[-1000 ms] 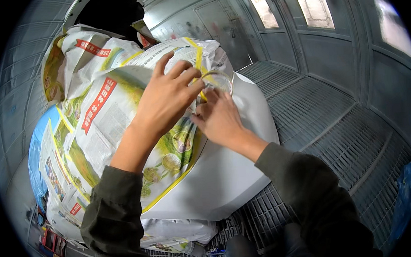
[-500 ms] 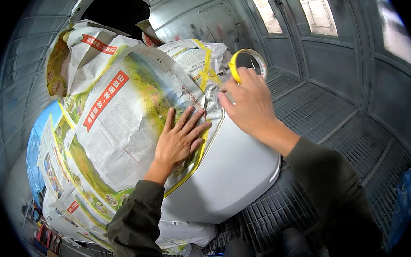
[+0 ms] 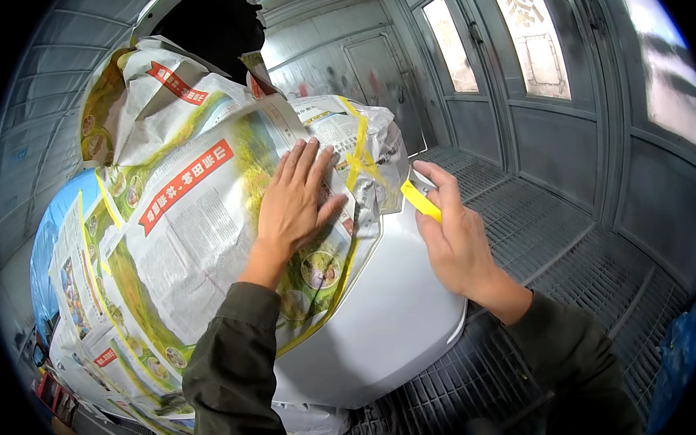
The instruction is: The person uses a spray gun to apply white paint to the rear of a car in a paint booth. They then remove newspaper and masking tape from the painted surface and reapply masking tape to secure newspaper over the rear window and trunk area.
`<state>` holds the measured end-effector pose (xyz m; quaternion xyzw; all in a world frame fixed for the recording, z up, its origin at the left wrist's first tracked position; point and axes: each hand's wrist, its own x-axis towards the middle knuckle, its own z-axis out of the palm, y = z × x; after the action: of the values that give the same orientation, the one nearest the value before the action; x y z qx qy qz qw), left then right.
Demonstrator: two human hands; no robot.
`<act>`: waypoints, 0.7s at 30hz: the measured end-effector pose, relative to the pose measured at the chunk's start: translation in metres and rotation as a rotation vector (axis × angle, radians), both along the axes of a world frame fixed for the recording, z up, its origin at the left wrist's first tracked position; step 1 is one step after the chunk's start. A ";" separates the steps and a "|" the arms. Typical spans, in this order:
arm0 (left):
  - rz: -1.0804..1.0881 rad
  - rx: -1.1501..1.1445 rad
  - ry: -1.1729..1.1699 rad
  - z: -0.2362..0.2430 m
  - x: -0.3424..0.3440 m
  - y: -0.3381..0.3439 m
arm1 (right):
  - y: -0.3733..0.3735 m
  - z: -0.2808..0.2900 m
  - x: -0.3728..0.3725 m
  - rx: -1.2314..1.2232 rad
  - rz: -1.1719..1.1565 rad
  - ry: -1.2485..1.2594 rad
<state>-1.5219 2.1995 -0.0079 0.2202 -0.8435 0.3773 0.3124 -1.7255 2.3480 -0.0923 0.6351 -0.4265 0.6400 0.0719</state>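
My left hand (image 3: 293,201) lies flat on a newspaper sheet (image 3: 194,235) that covers part of a car, fingers stretched toward the sheet's far edge. My right hand (image 3: 462,238) grips a roll of yellow masking tape (image 3: 421,200), held just right of a white bumper (image 3: 371,328). Yellow tape (image 3: 333,302) runs along the newspaper's lower right border, against the bare white panel. Farther off, crossed strips of yellow tape (image 3: 358,163) fasten another newspaper sheet (image 3: 383,135) at the car's corner.
Floor grating (image 3: 540,234) runs beside the car on the right. Grey wall panels with lit windows (image 3: 528,35) stand beyond it. Blue plastic sheeting covers the car's far left (image 3: 58,235), and more blue plastic (image 3: 684,364) hangs at the lower right.
My left hand has slid up and away over the newspaper. My right hand, with the tape roll, has come lower and nearer, and the roll has turned edge-on.
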 end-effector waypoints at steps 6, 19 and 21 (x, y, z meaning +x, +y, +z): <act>-0.182 -0.047 0.144 0.043 0.008 -0.012 | 0.000 0.005 0.015 0.056 0.377 -0.135; -0.585 1.581 0.813 -0.115 0.046 0.123 | 0.034 -0.008 0.042 0.289 0.352 0.683; -0.577 1.597 0.883 -0.137 0.054 0.125 | 0.034 -0.009 0.046 0.389 0.389 0.776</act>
<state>-1.4677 2.3250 -0.1446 0.2745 -0.6795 -0.5181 0.4410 -1.6797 2.3818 -0.1012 0.8969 -0.3534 0.2653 -0.0156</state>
